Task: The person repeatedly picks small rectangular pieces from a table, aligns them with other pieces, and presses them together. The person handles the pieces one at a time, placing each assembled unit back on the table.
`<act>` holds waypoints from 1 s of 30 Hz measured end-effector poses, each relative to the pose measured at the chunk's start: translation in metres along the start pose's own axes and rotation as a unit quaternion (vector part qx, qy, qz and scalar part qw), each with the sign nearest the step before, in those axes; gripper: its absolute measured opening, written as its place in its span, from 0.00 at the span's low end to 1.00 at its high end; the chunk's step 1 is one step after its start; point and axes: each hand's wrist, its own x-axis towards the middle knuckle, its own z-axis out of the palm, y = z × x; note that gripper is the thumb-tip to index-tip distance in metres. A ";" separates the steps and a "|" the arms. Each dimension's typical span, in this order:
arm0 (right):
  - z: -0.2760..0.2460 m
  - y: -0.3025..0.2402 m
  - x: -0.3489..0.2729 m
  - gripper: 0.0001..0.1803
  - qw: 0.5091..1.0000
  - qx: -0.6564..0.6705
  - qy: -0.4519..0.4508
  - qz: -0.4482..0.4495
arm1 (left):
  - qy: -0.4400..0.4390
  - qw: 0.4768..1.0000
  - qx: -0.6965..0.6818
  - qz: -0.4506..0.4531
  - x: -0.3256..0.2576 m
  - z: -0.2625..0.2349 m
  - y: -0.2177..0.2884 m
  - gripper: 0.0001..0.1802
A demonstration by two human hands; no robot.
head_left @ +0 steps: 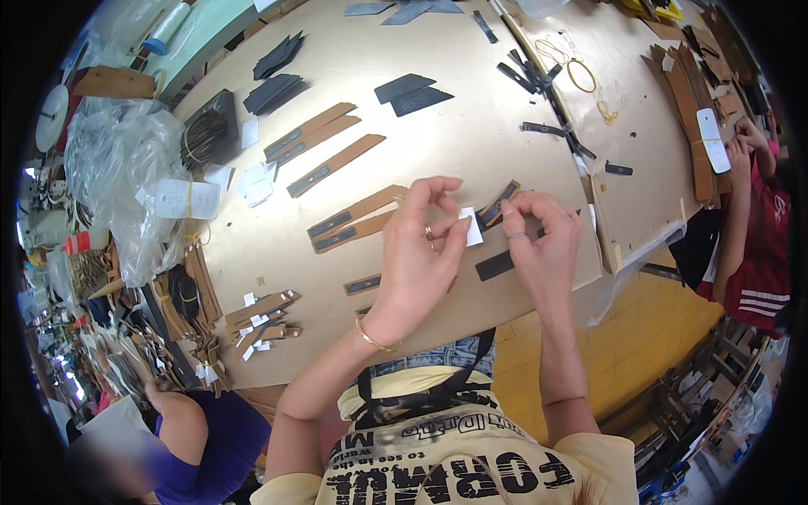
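My left hand point(419, 265), wearing rings and a bracelet, has a small white slip point(474, 231) at its thumb tip, pinched there with the fingers curled. Close beside it, my right hand point(545, 244) grips a short brown leather strip with a black inlay point(500, 204) between thumb and fingers. Under the right hand lies a black strip point(495, 268), partly covered. Left of my left hand, long brown leather strips with dark patches point(341, 223) rest on the table. Another short brown strip point(362, 285) sits near my left wrist, its end hidden.
Black leather pieces point(412, 93) lie further back on the paper-covered table point(471, 109). At the left are white slips point(256, 183), tagged brown strips point(263, 320) and plastic bags point(122, 168). Scattered black strips point(532, 74) lie back right. People sit at left and right; one holds brown strips point(686, 118).
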 end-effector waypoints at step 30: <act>0.001 0.007 -0.008 0.05 0.998 -0.020 0.012 -0.064 | 0.083 0.993 0.071 -0.054 0.003 0.018 -0.017 0.12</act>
